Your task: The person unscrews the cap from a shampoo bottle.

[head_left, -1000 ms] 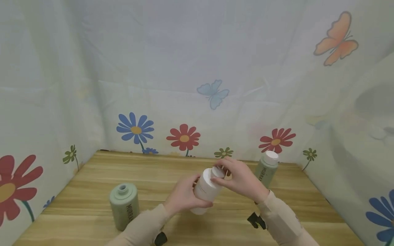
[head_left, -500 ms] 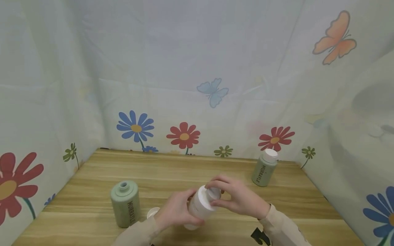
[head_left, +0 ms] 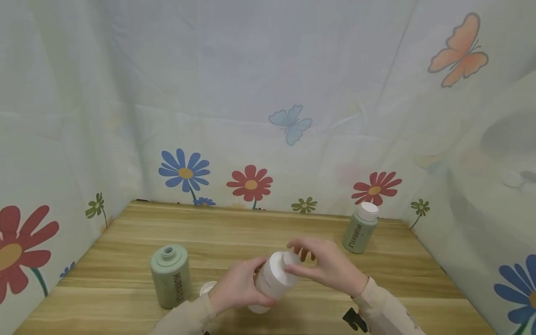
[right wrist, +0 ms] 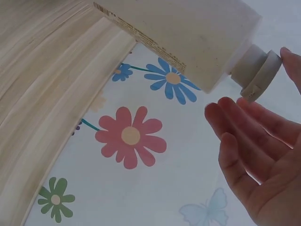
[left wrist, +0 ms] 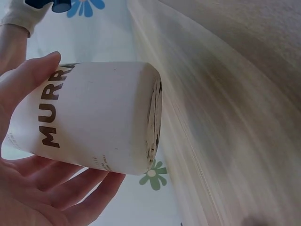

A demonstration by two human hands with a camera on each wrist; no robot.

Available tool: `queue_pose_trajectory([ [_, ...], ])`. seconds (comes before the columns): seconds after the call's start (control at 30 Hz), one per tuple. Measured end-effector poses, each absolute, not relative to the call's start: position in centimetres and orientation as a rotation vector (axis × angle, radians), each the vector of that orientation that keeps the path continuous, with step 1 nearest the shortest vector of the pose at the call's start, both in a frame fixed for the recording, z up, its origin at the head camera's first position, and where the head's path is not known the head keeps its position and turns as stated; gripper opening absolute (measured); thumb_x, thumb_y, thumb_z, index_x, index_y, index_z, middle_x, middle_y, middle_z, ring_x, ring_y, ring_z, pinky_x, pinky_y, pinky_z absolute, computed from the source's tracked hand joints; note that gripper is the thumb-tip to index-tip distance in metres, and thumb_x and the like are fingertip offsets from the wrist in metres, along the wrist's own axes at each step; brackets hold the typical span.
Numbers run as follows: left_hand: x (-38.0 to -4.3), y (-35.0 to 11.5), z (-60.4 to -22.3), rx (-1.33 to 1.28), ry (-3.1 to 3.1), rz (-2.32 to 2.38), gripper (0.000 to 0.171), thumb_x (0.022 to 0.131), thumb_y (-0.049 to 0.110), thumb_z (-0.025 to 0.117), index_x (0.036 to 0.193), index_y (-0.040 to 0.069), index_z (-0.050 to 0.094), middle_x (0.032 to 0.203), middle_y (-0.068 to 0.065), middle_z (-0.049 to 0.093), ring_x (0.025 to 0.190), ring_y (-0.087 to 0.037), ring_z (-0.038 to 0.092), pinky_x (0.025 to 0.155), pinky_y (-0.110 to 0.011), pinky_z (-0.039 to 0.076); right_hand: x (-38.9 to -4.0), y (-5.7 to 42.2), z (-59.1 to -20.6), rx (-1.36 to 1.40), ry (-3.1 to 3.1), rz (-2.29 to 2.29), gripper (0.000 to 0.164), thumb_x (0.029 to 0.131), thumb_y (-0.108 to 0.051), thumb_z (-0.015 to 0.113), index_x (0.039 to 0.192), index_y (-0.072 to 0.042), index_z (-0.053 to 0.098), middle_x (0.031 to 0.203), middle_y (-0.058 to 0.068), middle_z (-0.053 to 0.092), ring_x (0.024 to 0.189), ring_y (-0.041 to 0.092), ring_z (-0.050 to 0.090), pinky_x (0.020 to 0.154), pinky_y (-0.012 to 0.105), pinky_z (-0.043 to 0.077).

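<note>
A white bottle (head_left: 272, 283) is tilted to the right above the table, gripped around its body by my left hand (head_left: 238, 286). Brown lettering on the bottle (left wrist: 94, 113) shows in the left wrist view. At its mouth sits a white cap (right wrist: 258, 73). My right hand (head_left: 328, 265) is beside that cap, the thumb at its edge and the other fingers spread apart from it. In the right wrist view the right hand (right wrist: 263, 155) has nothing between its fingers. A white round lid (head_left: 208, 287) lies on the table, partly hidden by the left wrist.
On the left stands an uncapped green bottle (head_left: 169, 277). Another green bottle (head_left: 359, 232), with a white cap, stands at the back right. A curtain (head_left: 234, 70) printed with flowers and butterflies surrounds the wooden table (head_left: 234, 230).
Both hands and the white bottle have come down and slightly left. The right fingers, earlier around the cap, have spread off it. The white lid has come into view by the left wrist.
</note>
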State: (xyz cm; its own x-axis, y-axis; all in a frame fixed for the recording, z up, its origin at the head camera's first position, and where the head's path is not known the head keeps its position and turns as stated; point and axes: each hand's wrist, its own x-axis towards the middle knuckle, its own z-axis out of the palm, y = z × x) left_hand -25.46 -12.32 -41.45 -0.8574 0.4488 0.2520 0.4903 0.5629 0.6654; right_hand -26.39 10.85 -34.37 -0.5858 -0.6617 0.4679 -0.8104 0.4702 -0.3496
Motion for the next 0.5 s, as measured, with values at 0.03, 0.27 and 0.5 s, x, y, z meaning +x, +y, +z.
queue_pose_trajectory([
  [0.03,-25.46,-12.3,-41.44,-0.824,-2.731,-1.191,0.069,0.061,0.039,0.088,0.121,0.019,0.06,0.104,0.005,0.069,0.086,-0.004,0.061,0.072,-0.024,0.05,-26.4,10.82,-34.39,1.256,-2.437,0.797,0.026,0.086,-0.035,0.072,0.105,-0.019,0.065,0.089,-0.012,0.066,0.075,0.0,0.058,0.064,0.019,0.049],
  [0.27,-25.32,-12.31,-41.42,-0.852,-2.729,-1.213,0.068,0.061,0.039,0.088,0.121,0.022,0.059,0.103,0.008,0.068,0.087,-0.004,0.061,0.073,-0.024,0.05,-26.2,11.08,-34.14,1.361,-2.394,0.714,0.025,0.084,-0.024,0.075,0.106,-0.018,0.066,0.094,-0.01,0.067,0.081,0.001,0.059,0.069,0.017,0.051],
  [0.5,-25.37,-12.37,-41.27,-0.862,-2.733,-1.225,0.07,0.06,0.036,0.089,0.122,0.022,0.06,0.105,0.008,0.069,0.089,-0.004,0.061,0.074,-0.025,0.05,-26.09,11.65,-33.57,1.539,-2.39,0.642,0.043,0.08,-0.007,0.074,0.12,-0.016,0.062,0.115,-0.004,0.065,0.101,0.009,0.062,0.085,0.027,0.055],
])
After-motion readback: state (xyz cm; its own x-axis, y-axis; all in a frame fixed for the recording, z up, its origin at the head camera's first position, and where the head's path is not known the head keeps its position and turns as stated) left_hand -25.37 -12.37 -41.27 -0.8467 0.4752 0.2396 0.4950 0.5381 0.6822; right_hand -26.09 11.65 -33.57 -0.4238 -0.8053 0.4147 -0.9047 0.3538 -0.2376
